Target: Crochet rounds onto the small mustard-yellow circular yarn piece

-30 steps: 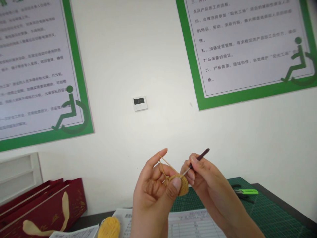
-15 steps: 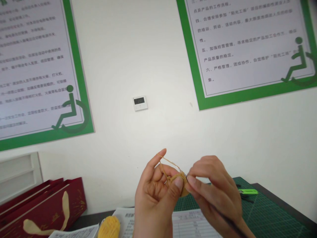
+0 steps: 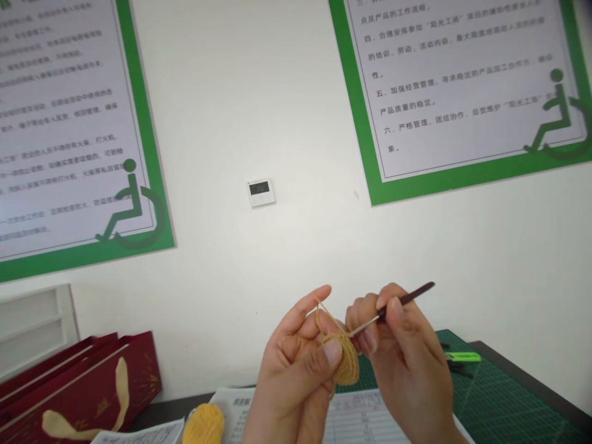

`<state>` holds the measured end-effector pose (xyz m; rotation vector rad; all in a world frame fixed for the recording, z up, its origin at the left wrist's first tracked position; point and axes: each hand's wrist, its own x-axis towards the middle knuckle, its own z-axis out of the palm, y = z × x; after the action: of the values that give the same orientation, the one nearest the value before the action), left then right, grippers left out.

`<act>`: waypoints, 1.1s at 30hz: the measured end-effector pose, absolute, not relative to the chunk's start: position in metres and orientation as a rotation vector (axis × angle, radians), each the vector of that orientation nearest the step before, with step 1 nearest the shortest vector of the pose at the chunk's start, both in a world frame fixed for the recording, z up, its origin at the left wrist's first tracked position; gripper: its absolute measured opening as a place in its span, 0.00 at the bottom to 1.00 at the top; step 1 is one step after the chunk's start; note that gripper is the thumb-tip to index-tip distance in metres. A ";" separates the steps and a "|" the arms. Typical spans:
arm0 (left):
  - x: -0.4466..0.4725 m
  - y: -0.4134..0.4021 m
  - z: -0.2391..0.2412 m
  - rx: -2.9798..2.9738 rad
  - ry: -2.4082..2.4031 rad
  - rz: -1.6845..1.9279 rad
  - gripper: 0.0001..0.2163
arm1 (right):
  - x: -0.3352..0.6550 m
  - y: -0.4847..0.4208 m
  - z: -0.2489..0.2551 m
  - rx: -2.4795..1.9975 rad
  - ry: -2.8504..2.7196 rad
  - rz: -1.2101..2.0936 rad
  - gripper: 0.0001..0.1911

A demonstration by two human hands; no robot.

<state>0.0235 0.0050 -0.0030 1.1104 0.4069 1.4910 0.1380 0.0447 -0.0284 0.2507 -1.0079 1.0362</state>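
My left hand [image 3: 296, 364] pinches a small round crochet piece [image 3: 348, 365] in tan-yellow yarn between thumb and fingers. A strand of yarn [image 3: 325, 306] runs from the piece up over the raised left index finger. In my right hand [image 3: 407, 345] is a crochet hook [image 3: 409, 296] with a dark handle and a metal shaft. The hook's tip meets the upper right edge of the piece, and its handle end points up to the right. A yellow ball of yarn [image 3: 204, 424] lies on the table, left of my left wrist.
Printed papers [image 3: 356, 414] lie under my hands. A green cutting mat [image 3: 499, 394] covers the right side, with a bright green box cutter [image 3: 464, 357] on it. Red gift bags [image 3: 92, 388] stand at the left. A thermostat [image 3: 261, 192] and green-framed posters [image 3: 365, 123] are on the wall.
The crochet hook has swung from pointing down toward me to pointing up right, as my right hand turned. The crochet piece has tilted and sits slightly lower; my left index finger moved right.
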 end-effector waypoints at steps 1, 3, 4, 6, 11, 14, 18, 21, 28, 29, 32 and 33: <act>0.024 0.006 -0.004 1.134 0.413 1.523 0.26 | 0.139 0.044 -0.027 0.248 -1.003 1.122 0.15; 0.028 0.007 -0.005 1.207 0.433 1.625 0.24 | 0.139 0.044 -0.025 0.221 -0.996 1.240 0.16; 0.030 0.007 -0.006 1.244 0.443 1.682 0.24 | 0.138 0.043 -0.025 0.199 -0.993 1.276 0.16; 0.034 0.007 -0.007 1.295 0.451 1.772 0.23 | 0.135 0.043 -0.027 0.155 -0.984 1.293 0.15; 0.040 0.006 -0.007 1.332 0.449 1.844 0.21 | 0.133 0.045 -0.033 0.036 -1.017 0.993 0.08; 0.040 0.006 -0.007 1.330 0.462 1.855 0.21 | 0.136 0.047 -0.035 -0.006 -1.110 0.790 0.05; 0.039 0.006 -0.006 1.309 0.477 1.849 0.20 | 0.140 0.048 -0.033 -0.007 -1.141 0.741 0.05; 0.040 0.005 -0.006 1.289 0.477 1.858 0.20 | 0.144 0.048 -0.030 -0.007 -1.130 0.764 0.07; 0.041 0.005 -0.005 1.276 0.485 1.871 0.20 | 0.152 0.049 -0.027 0.028 -1.188 0.693 0.05; 0.041 0.005 -0.005 1.277 0.485 1.869 0.20 | 0.153 0.049 -0.026 0.030 -1.199 0.656 0.05; 0.041 0.004 -0.006 1.298 0.490 1.880 0.20 | 0.156 0.045 -0.024 0.020 -1.240 0.517 0.04; 0.041 0.004 -0.006 1.307 0.496 1.886 0.20 | 0.157 0.043 -0.024 0.017 -1.259 0.475 0.05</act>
<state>0.0405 0.0044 -0.0064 1.3066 0.4961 1.8862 0.1568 0.0433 -0.0242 0.0170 -1.2592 0.4747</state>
